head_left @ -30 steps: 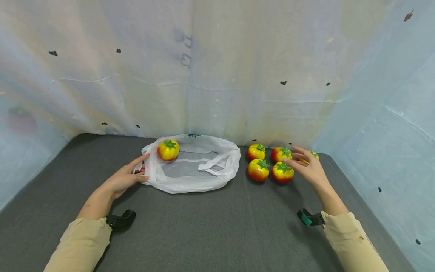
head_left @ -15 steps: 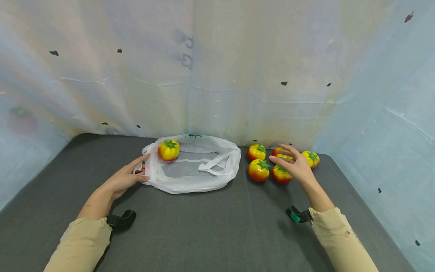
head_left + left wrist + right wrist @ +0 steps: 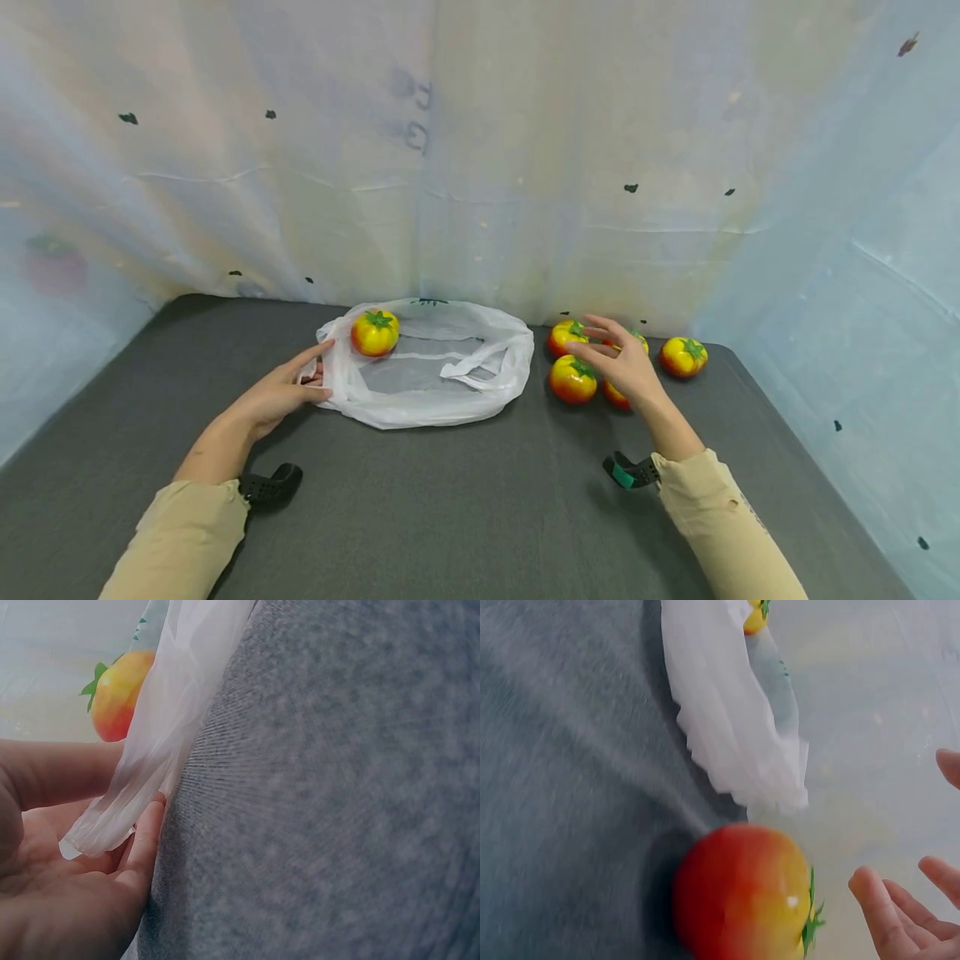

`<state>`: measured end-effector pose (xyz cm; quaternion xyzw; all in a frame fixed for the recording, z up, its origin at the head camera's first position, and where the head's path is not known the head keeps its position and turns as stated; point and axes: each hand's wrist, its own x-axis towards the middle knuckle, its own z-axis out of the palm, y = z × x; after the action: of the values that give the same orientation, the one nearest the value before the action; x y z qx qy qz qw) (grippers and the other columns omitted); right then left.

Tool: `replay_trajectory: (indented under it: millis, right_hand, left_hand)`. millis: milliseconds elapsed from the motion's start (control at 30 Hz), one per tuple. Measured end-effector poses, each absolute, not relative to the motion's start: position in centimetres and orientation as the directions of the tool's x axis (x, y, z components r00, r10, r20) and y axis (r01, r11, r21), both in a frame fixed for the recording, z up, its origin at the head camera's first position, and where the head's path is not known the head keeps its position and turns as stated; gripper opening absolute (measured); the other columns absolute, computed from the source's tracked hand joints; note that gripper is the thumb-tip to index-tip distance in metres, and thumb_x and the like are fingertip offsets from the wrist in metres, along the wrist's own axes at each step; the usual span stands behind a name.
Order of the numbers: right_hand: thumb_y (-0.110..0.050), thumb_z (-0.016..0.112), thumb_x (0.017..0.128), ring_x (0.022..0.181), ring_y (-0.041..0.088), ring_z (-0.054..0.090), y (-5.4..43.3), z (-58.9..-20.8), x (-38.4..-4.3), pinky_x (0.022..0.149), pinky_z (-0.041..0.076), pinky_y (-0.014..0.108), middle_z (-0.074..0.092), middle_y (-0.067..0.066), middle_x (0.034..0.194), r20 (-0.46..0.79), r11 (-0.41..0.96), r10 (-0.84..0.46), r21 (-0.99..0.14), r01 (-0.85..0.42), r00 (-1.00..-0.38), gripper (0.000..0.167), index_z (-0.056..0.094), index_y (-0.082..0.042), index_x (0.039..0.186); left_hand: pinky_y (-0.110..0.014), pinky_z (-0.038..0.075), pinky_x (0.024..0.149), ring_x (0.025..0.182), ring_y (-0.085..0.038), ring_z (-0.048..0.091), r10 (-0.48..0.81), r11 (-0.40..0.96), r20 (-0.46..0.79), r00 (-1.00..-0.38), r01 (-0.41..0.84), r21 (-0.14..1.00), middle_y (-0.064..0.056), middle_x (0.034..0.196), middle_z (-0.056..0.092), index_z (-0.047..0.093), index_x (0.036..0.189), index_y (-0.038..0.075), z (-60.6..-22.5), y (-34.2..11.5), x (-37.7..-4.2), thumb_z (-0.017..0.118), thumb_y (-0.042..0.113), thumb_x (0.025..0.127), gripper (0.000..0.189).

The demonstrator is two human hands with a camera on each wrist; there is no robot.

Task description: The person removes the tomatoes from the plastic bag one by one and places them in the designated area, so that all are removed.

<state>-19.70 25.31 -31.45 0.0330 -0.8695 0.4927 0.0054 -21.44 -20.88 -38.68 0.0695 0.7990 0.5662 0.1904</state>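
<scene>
My left hand (image 3: 273, 398) grips the left rim of a white plastic bag (image 3: 420, 411), whose mouth gapes upward. In the left wrist view, the folded film (image 3: 112, 802) passes between the thumb and fingers. One yellow-and-red tomato (image 3: 375, 333) with a green leafy top sits inside the bag at its left. My right hand (image 3: 628, 368) hovers over a group of similar tomatoes, fingers spread and holding nothing. It partly covers the back-left tomato (image 3: 564, 337) and two others behind it. The front-left tomato (image 3: 572, 381) shows large in the right wrist view, beside the fingertips (image 3: 864, 881).
Apart from the group, one tomato (image 3: 683, 357) lies at the far right. A dark grey cloth surface (image 3: 450, 517) spreads below everything. Pale plastic sheeting (image 3: 480, 167) hangs close behind the bag and tomatoes and also stands at both sides.
My right hand has moved left, from beside the rightmost tomato to over the left tomatoes, and the rightmost tomato is now uncovered. My left hand keeps its grip on the bag.
</scene>
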Motion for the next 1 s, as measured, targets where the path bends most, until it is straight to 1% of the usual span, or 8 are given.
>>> replay_trajectory:
  millis: [167, 400, 533, 633, 833, 1000]
  right_hand:
    - [-0.036, 0.067, 0.089, 0.128, 0.032, 0.05, 24.3, -31.7, -20.1, 0.104, 0.042, 0.05, 0.043, 0.017, 0.145, 0.052, 0.48, -0.065, -0.874, -0.077, -0.996, 0.066, 0.039, -0.016, 0.146]
    - [-0.039, 0.07, 0.086, 0.129, 0.03, 0.05, 23.2, -31.7, -20.5, 0.103, 0.042, 0.049, 0.046, 0.014, 0.144, 0.044, 0.469, -0.076, -0.88, -0.075, -0.996, 0.066, 0.042, -0.021, 0.144]
    - [-0.037, 0.069, 0.087, 0.129, 0.031, 0.049, 22.6, -31.8, -20.7, 0.103, 0.042, 0.049, 0.047, 0.014, 0.143, 0.053, 0.471, -0.088, -0.878, -0.089, -0.995, 0.065, 0.043, -0.02, 0.144]
    - [-0.034, 0.068, 0.089, 0.129, 0.031, 0.05, 22.1, -32.0, -20.9, 0.103, 0.042, 0.048, 0.047, 0.015, 0.142, 0.052, 0.442, -0.102, -0.892, -0.092, -0.993, 0.063, 0.043, -0.018, 0.144]
    - [-0.03, 0.069, 0.089, 0.125, 0.03, 0.053, 20.6, -32.2, -21.2, 0.1, 0.046, 0.046, 0.049, 0.014, 0.14, 0.058, 0.402, -0.124, -0.91, -0.103, -0.991, 0.06, 0.045, -0.017, 0.142]
    - [-0.029, 0.069, 0.088, 0.124, 0.03, 0.054, 19.6, -32.3, -21.3, 0.101, 0.045, 0.047, 0.048, 0.015, 0.141, 0.06, 0.389, -0.142, -0.915, -0.111, -0.988, 0.059, 0.046, -0.018, 0.142]
  left_hand:
    - [-0.069, 0.004, 0.109, 0.141, -0.046, -0.019, 0.326, 0.35, -0.226, -0.918, -0.105, 0.931, -0.022, 0.156, -0.022, 0.005, 0.156, 0.021, -38.7, -20.8, -21.3, 0.062, 0.006, 0.09, 0.088]
    - [-0.069, 0.005, 0.109, 0.142, -0.045, -0.019, 0.325, 0.348, -0.22, -0.92, -0.1, 0.932, -0.022, 0.157, -0.021, 0.006, 0.156, 0.022, -38.9, -20.9, -21.4, 0.062, 0.006, 0.09, 0.088]
    - [-0.07, 0.003, 0.109, 0.141, -0.045, -0.02, 0.323, 0.346, -0.219, -0.921, -0.1, 0.933, -0.022, 0.157, -0.021, 0.006, 0.156, 0.021, -38.8, -20.9, -21.3, 0.062, 0.006, 0.09, 0.088]
    - [-0.07, 0.002, 0.109, 0.141, -0.045, -0.02, 0.319, 0.346, -0.22, -0.922, -0.102, 0.933, -0.021, 0.157, -0.021, 0.006, 0.156, 0.021, -38.7, -20.9, -21.3, 0.062, 0.007, 0.09, 0.087]
    - [-0.069, 0.003, 0.109, 0.141, -0.046, -0.019, 0.317, 0.349, -0.219, -0.923, -0.101, 0.932, -0.023, 0.156, -0.021, 0.006, 0.156, 0.021, -38.7, -20.9, -21.3, 0.062, 0.006, 0.09, 0.087]
    - [-0.07, 0.004, 0.109, 0.141, -0.046, -0.019, 0.319, 0.345, -0.221, -0.922, -0.105, 0.933, -0.023, 0.156, -0.021, 0.005, 0.156, 0.022, -38.8, -20.9, -21.3, 0.061, 0.005, 0.091, 0.087]
